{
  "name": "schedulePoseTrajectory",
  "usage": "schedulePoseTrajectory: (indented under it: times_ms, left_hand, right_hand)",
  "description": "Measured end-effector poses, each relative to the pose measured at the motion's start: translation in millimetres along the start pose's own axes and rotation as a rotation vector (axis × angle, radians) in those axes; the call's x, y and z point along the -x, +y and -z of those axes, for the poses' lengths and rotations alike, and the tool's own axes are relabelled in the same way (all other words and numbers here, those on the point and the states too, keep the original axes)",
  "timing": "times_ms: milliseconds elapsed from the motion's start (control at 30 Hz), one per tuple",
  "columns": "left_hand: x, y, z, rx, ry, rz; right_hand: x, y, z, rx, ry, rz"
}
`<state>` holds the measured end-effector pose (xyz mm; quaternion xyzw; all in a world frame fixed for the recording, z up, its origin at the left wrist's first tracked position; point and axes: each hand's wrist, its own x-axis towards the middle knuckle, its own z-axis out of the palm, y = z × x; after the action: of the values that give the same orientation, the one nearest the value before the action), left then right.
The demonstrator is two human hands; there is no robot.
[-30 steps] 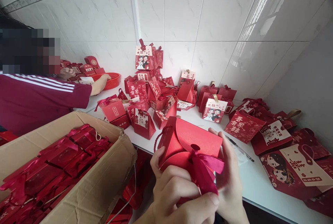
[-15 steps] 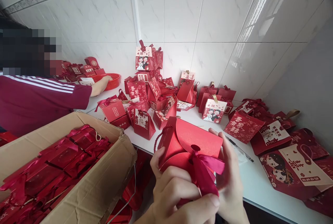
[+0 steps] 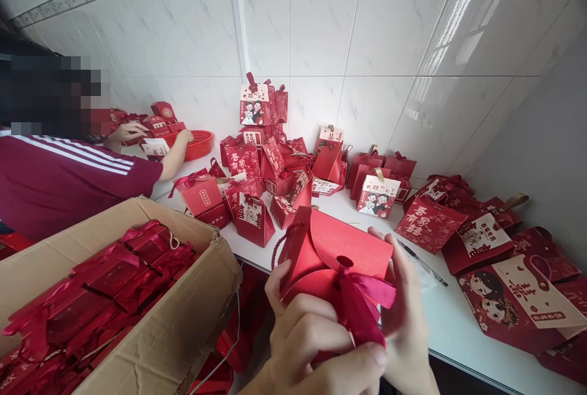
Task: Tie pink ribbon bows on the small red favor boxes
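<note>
A red gift box (image 3: 339, 242) with curved overlapping flaps is held in front of me, above the table's front edge. A twisted red cord handle (image 3: 280, 247) loops from its left side. From the flap hangs a magenta ribbon (image 3: 362, 303) tied through a dark round hole. My left hand (image 3: 312, 340) is closed around the lower left of the box, with its thumb near the ribbon's tail. Along the box's right side my right hand (image 3: 406, 309) grips with its fingers; part of it is hidden behind the box.
Left, a cardboard carton (image 3: 215, 279) holds several ribboned red boxes. Finished-looking printed boxes (image 3: 252, 214) crowd the white table's (image 3: 449, 321) back, and more boxes (image 3: 509, 297) lie right, near a pen (image 3: 424, 263). A co-worker (image 3: 77, 181) reaches toward a red basket (image 3: 199, 145).
My hands and the gift box stay almost still. The co-worker's other hand has come into view beside the red basket, and the arm over the basket has shifted slightly.
</note>
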<state>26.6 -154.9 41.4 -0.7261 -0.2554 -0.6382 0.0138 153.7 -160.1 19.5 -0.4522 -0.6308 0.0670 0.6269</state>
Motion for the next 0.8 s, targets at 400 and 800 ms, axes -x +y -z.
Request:
schedulePoseTrajectory:
  times_ms: [400,800]
  left_hand:
    - [5.1,-1.7,2.5,-0.011,-0.019,0.022]
    - [6.7,-2.7,-1.7,0.034,0.010,0.017]
  right_hand:
    - [-0.3,-1.7,-0.5,0.067,-0.005,0.000]
    - [-1.3,-1.8,-0.8,0.056,-0.002,0.023]
